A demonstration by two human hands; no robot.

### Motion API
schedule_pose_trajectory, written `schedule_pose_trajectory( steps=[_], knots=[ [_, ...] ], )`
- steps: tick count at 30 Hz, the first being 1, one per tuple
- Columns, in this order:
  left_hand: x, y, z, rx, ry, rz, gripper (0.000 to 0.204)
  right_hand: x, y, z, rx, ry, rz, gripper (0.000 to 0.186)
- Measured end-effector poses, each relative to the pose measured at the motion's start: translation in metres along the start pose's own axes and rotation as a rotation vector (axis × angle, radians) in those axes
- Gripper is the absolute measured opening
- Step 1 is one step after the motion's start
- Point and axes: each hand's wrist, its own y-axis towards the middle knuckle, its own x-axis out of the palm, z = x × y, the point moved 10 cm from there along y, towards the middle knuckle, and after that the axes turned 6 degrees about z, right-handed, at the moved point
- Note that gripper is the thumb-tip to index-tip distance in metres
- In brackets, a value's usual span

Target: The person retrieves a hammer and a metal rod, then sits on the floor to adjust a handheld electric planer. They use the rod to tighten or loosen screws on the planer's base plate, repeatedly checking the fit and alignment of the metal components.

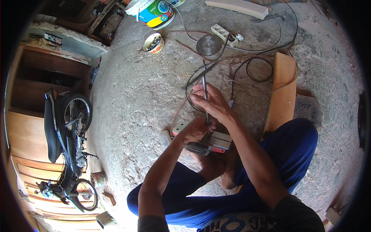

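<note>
My right hand (213,103) is closed around a slender grey metal rod (205,83), which stands nearly upright in the picture. The rod's lower end reaches the curled fingers of my left hand (198,130); what they pinch there is hidden. Beneath both hands, between my bare feet, lies a power tool (221,140) with a ribbed silver metal plate and a black and red body. My left hand rests over this tool and covers part of it. A dark cable (211,66) loops over the floor just beyond the rod.
A circular saw blade (208,45) lies beyond my hands, beside a socket strip (224,35). Farther left stand a small tub of metal parts (154,43) and a colourful bucket (155,14). A wooden board (283,91) lies right, another timber (236,7) far. A motorcycle (67,150) stands left.
</note>
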Motion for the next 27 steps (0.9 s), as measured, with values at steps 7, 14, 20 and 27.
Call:
schedule_pose_trajectory(
  steps=[7, 14, 20, 27],
  knots=[
    [-0.009, -0.009, -0.003, -0.083, 0.264, 0.150, 0.033, -0.009, -0.001, -0.009, -0.002, 0.017, 0.032, 0.051],
    [0.001, -0.002, -0.015, -0.116, 0.143, 0.032, 0.032, -0.014, 0.006, 0.000, -0.027, 0.105, 0.042, 0.046],
    [0.005, -0.005, -0.030, -0.042, 0.135, 0.085, 0.029, -0.008, 0.006, 0.003, 0.028, 0.251, 0.025, 0.045],
    [0.002, -0.008, -0.023, -0.137, 0.287, 0.054, 0.033, -0.011, 0.001, -0.003, 0.053, 0.168, 0.026, 0.040]
  ],
)
